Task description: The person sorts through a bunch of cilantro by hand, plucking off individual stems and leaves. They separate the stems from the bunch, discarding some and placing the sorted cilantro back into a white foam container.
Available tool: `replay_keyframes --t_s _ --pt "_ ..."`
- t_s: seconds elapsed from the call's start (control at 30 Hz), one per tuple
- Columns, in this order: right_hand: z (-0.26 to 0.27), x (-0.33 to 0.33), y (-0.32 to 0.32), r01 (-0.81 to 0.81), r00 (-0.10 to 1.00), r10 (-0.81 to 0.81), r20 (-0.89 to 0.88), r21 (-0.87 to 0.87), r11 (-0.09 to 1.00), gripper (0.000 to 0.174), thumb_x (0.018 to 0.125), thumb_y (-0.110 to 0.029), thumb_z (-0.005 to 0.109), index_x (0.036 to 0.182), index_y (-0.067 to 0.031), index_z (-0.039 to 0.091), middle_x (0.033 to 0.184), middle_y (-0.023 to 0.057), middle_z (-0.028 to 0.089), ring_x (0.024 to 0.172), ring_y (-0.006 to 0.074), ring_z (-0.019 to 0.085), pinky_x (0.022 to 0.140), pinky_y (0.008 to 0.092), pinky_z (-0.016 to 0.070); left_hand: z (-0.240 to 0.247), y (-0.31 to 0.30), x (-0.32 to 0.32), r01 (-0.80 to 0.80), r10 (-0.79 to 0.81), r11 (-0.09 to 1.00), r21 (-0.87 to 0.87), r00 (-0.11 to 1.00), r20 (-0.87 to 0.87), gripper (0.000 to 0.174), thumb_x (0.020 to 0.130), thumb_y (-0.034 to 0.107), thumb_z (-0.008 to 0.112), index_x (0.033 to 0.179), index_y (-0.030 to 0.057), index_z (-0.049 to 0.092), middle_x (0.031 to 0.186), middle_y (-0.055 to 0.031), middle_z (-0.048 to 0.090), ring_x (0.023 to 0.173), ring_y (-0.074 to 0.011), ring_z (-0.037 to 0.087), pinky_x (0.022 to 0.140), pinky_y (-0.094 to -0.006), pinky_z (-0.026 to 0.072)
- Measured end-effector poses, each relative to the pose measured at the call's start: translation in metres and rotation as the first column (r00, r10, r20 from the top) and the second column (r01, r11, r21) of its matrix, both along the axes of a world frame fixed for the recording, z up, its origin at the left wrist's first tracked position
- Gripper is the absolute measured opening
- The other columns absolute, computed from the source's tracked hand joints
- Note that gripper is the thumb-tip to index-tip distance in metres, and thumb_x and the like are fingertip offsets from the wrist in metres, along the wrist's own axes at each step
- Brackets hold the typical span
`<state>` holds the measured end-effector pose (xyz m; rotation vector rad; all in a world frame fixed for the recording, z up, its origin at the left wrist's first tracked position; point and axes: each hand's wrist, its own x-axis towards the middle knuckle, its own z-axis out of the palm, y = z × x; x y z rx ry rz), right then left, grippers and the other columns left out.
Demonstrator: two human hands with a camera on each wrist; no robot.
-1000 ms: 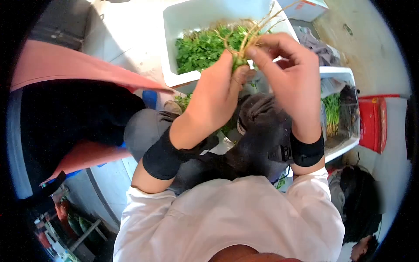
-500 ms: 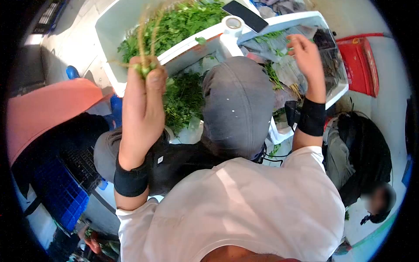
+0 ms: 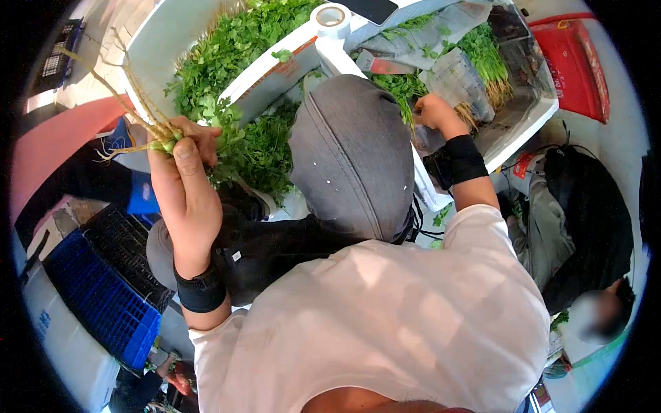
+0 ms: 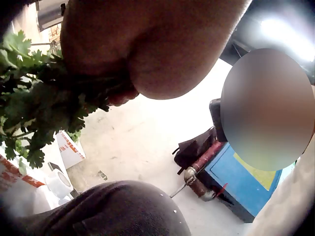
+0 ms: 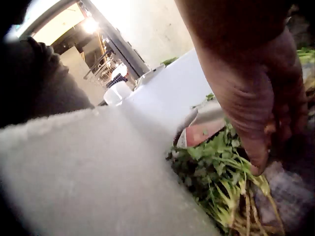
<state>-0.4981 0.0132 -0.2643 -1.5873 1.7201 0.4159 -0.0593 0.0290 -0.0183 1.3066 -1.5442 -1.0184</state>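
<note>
My left hand (image 3: 182, 199) holds a coriander bunch at the base of its stems, thumb across the green part. Pale roots (image 3: 141, 113) stick up past the thumb. In the left wrist view its leaves (image 4: 42, 105) hang out beyond the hand. My right hand (image 3: 442, 115) reaches down into the right-hand white foam box (image 3: 527, 141), beside a small coriander bunch (image 3: 403, 89). In the right wrist view the thumb tip (image 5: 258, 167) is right at that bunch's stems (image 5: 231, 199). The other fingers are partly in shadow, so I cannot tell whether they grip any stems.
Another foam box (image 3: 151, 51) full of coriander (image 3: 255, 34) stands at the front left. A tape roll (image 3: 330, 19) and a phone (image 3: 372, 8) lie on the rims. More coriander (image 3: 492, 65) lies by newspaper (image 3: 461, 79). A blue crate (image 3: 107, 292) is at left, another person (image 3: 589, 213) at right.
Both hands were together at the roots. They have parted: the left moved left with the coriander bunch, the right went down into the right-hand box. The head view has shifted.
</note>
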Motion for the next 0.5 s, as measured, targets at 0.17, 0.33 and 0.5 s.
replay_keyframes --t_s 0.17,0.33,0.5 --pt "0.009 0.031 0.017 0.072 0.99 -0.08 -0.116 -0.077 0.994 0.046 0.075 -0.022 0.084 0.116 -0.0084 0.071 0.109 0.0167 0.073 0.104 0.037 0.068 0.087 0.0475 0.0544 -0.003 -0.004 -0.004 0.037 -0.038 0.999 -0.027 0.999 -0.027 0.018 0.111 0.016 0.037 0.114 0.0013 0.047 0.087 -0.0034 0.044 0.079 -0.0128 0.042 0.097 -0.0392 0.0473" --pt "-0.008 0.022 0.02 0.051 0.979 -0.091 -0.183 -0.21 0.976 0.047 0.079 -0.023 0.081 0.121 -0.0105 0.066 0.113 0.0171 0.07 0.113 0.0378 0.064 0.09 0.0488 0.0529 -0.008 -0.004 -0.01 0.044 -0.046 0.997 -0.064 0.999 -0.028 0.022 0.112 0.021 0.041 0.115 0.0005 0.049 0.086 -0.003 0.048 0.076 -0.0108 0.045 0.082 -0.0299 0.047" --pt "0.034 0.004 0.015 0.225 0.972 -0.235 0.034 -0.442 0.868 0.022 0.09 -0.022 0.068 0.109 -0.0127 0.074 0.107 0.0199 0.071 0.098 0.041 0.069 0.082 0.0509 0.0552 -0.003 -0.001 -0.019 0.043 -0.044 0.998 -0.038 0.999 -0.005 0.022 0.112 0.021 0.04 0.114 0.0004 0.049 0.087 -0.0033 0.047 0.077 -0.0114 0.046 0.089 -0.0335 0.0492"
